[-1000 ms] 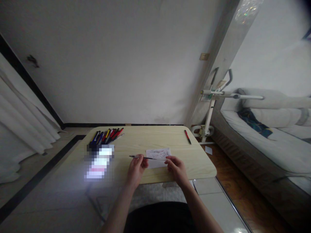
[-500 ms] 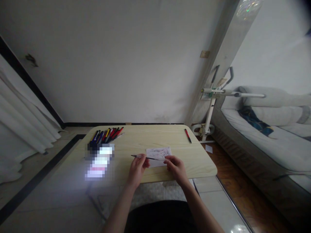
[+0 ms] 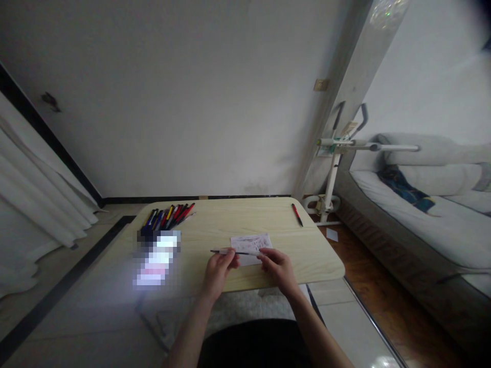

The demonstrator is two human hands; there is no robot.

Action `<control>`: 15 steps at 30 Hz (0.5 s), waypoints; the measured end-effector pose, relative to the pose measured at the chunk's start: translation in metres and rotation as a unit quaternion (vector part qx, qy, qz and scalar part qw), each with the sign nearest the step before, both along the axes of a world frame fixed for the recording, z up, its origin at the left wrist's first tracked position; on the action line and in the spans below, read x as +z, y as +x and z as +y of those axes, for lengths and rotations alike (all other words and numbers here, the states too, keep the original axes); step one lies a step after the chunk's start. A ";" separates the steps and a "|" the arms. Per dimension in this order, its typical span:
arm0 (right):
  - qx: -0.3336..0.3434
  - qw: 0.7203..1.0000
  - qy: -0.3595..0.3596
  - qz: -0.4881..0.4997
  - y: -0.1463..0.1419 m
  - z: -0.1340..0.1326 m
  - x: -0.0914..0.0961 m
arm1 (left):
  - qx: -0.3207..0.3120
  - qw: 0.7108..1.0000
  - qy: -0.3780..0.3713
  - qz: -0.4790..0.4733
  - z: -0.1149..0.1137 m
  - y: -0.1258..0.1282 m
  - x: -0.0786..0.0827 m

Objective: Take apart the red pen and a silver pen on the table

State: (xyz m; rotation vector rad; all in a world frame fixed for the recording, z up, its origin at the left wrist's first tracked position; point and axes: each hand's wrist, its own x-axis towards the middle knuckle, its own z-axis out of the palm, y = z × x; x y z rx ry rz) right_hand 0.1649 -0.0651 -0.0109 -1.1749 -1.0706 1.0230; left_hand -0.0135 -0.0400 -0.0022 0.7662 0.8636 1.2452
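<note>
Between both hands a slim pen point(image 3: 245, 253) with a dark tip is held roughly level. My left hand point(image 3: 219, 268) pinches it toward its dark left end, which sticks out past the fingers. At the other end, the fingertips of my right hand point(image 3: 279, 266) are closed on it. Below and behind the pen lies a white sheet of paper point(image 3: 251, 241) covered with dark scribbles, partly hidden by the pen and fingers.
Several pens and markers point(image 3: 169, 216) lie in a bunch at the table's back left, beside a bright pixelated patch point(image 3: 157, 260). A red and black pen point(image 3: 297, 215) rests near the back right corner of the wooden table point(image 3: 215, 217). White exercise equipment point(image 3: 330, 179) stands beyond the right edge.
The pen has shifted slightly right and down in the picture and is a little more level. Both hands keep their hold, and the view has tilted slightly.
</note>
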 end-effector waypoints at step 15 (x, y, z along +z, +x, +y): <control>0.034 0.999 -0.003 -0.036 -0.004 -0.003 0.003 | -0.051 0.994 0.054 0.085 -0.002 -0.001 0.000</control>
